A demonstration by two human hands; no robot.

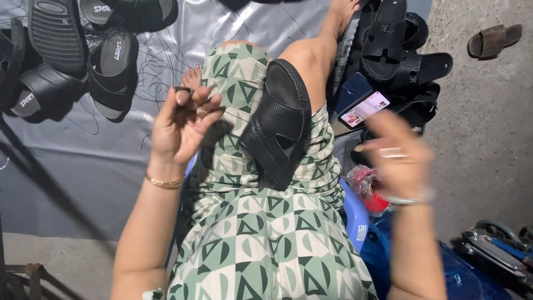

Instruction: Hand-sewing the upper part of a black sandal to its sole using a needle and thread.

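A black leather slide sandal [277, 125] lies on my lap, resting across my green patterned dress [261, 233]. My left hand [180, 128] is raised just left of it, fingers curled, with a small dark thing pinched at the fingertips [185, 90]; what it is cannot be made out. My right hand [397, 155] is blurred to the right of the sandal, fingers apart and holding nothing, with rings and a bracelet on it.
Several black sandals [72, 61] lie on a grey sheet [83, 166] at upper left. More black sandals [400, 50] are piled at upper right beside a lit phone [363, 108]. A brown sandal [493, 40] sits on concrete. A blue stool [355, 214] and red bag [372, 191] are by my right side.
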